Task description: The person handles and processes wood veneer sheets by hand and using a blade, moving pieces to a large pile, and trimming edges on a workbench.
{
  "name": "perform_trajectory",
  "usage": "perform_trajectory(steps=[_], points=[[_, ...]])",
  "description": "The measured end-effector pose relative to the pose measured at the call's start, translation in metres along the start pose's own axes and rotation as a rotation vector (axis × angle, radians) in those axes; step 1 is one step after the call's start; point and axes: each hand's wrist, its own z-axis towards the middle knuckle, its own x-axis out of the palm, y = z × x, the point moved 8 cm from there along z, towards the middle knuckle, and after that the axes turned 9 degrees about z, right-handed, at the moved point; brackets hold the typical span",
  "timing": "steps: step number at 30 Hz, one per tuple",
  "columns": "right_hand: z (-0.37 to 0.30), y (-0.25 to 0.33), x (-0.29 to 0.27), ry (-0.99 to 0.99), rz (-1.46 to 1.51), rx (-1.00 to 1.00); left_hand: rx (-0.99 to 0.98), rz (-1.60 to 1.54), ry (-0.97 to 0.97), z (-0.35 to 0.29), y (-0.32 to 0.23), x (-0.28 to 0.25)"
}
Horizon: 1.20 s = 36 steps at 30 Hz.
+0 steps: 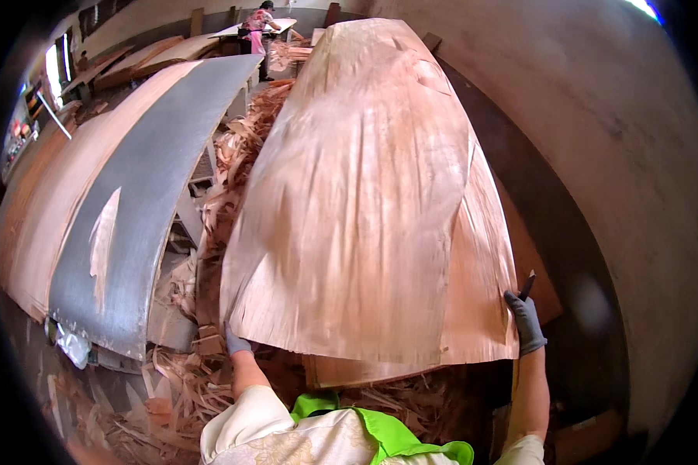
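A wide, thin wood veneer sheet point(341, 209) stretches away from me, rippled and blurred in places. My left hand point(237, 342), in a grey glove, grips its near left corner; the fingers are mostly hidden behind the sheet. At the near right edge my right hand point(527, 324), also gloved in grey, is closed on the veneer. A short dark stick-like tool point(527, 285) juts up from that same hand; its exact kind is unclear. Under the sheet, more veneer point(481, 287) shows along the right side and at the near edge.
To the left stands a long table with a dark grey top point(143, 186), a torn veneer strip point(103, 240) on it and stacked veneer point(62, 201) beyond. Wood scraps point(244, 147) fill the gap and litter the floor. A wall point(597, 116) runs along the right. Another person point(254, 31) works far back.
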Motion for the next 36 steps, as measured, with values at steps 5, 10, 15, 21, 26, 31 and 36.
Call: perform_trajectory(steps=[5,10,15,21,26,31,36], points=[[0.071,-0.021,-0.021,0.073,0.089,0.055,0.262,0.004,0.094,0.014,-0.089,0.059],[0.146,-0.03,-0.101,0.033,0.003,0.008,0.577,0.121,0.145,-0.074,-0.118,0.18],[0.206,-0.061,-0.183,0.086,0.017,0.032,0.834,0.38,0.13,-0.205,-0.098,0.257],[0.279,-0.076,-0.313,0.105,-0.168,-0.032,0.899,0.608,-0.023,-0.331,0.025,0.287],[0.294,-0.059,-0.354,0.015,-0.333,-0.015,0.687,0.63,-0.148,-0.353,0.131,0.259],[0.339,-0.086,-0.401,-0.025,-0.627,-0.173,0.643,0.603,-0.241,-0.334,0.221,0.227],[0.369,-0.116,-0.436,0.028,-0.64,-0.11,0.46,0.658,-0.363,-0.321,0.284,0.215]])
